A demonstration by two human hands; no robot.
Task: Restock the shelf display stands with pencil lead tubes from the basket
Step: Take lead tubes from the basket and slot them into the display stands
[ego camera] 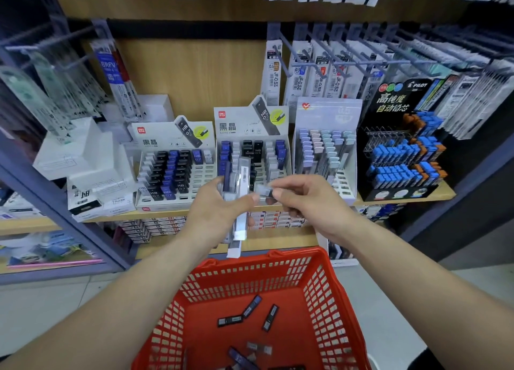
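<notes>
basket [319,300]: red plastic mesh, lowest thing in view, under both forearms.
loose tubes [251,306]: a few dark and clear pencil lead tubes lying flat on the basket's bottom.
left hand [219,205]: above the basket's far rim, fingers [242,201] curled round a bunch of tubes, thumb laid across the front.
bunch of tubes [239,180]: upright in that grip, clear and dark blue, lower ends poking out below the palm toward the basket's far rim.
right hand [308,200]: above the basket's far right corner, just beside the left hand, thumb and forefinger pinching one tube.
single tube [264,190]: clear-grey, held crosswise, right against the bunch; whether they touch I cannot tell.
display stands [172,169]: beyond the basket and higher, in a row on the wooden shelf [403,198]. Two are white, one pastel, one black.
</notes>
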